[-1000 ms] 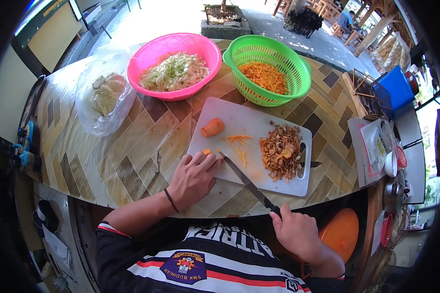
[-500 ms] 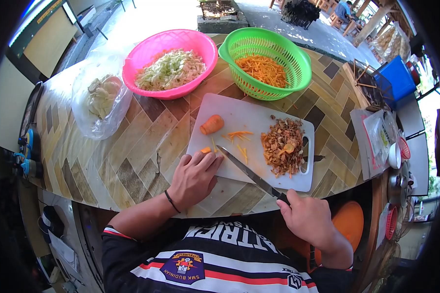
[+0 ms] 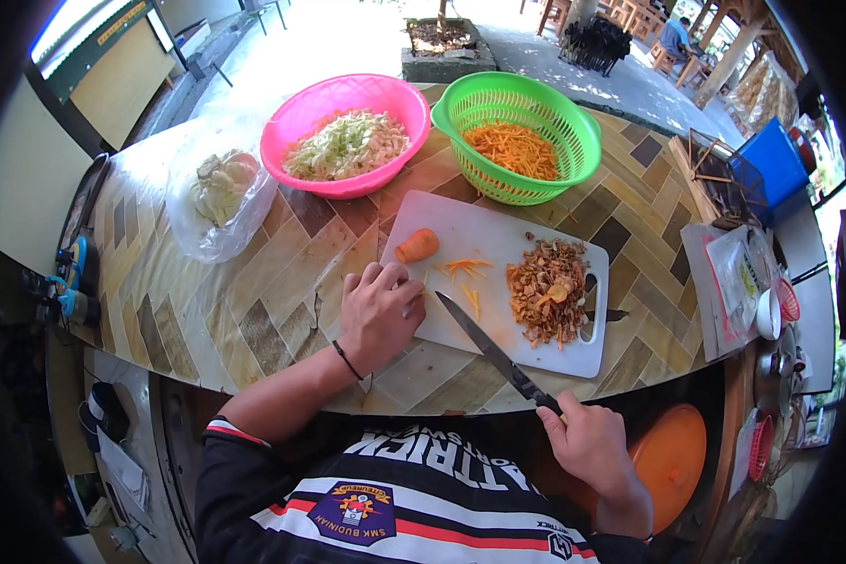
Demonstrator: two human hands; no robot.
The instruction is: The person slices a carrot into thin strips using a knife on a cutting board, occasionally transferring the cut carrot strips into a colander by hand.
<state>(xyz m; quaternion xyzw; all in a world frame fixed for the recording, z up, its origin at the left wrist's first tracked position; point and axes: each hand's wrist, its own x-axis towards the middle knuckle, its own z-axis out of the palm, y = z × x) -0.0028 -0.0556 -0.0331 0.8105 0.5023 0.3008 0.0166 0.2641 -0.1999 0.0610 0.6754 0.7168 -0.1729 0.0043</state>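
My right hand point(image 3: 583, 440) is closed round the black handle of a long knife point(image 3: 487, 346). The blade's tip is over the white cutting board point(image 3: 489, 226), just right of my left hand point(image 3: 381, 315). That hand's fingers are bent and pressed together at the board's left edge; what they hold, if anything, is hidden. On the board are a carrot piece point(image 3: 417, 246), thin carrot strips point(image 3: 467, 267) and a pile of brown and orange scraps point(image 3: 547, 289).
Behind the board stand a pink basin point(image 3: 271, 141) of shredded vegetable and a green colander point(image 3: 587, 150) of carrot strips. A plastic bag point(image 3: 207, 226) with a pale vegetable lies left. At the right are a blue box point(image 3: 773, 169) and a white bowl point(image 3: 768, 315). A person point(image 3: 675, 39) sits far off.
My left hand has moved up slightly towards the carrot piece, and the small orange piece by its fingertips is no longer visible. The knife stays in my right hand. The whole view has shifted slightly.
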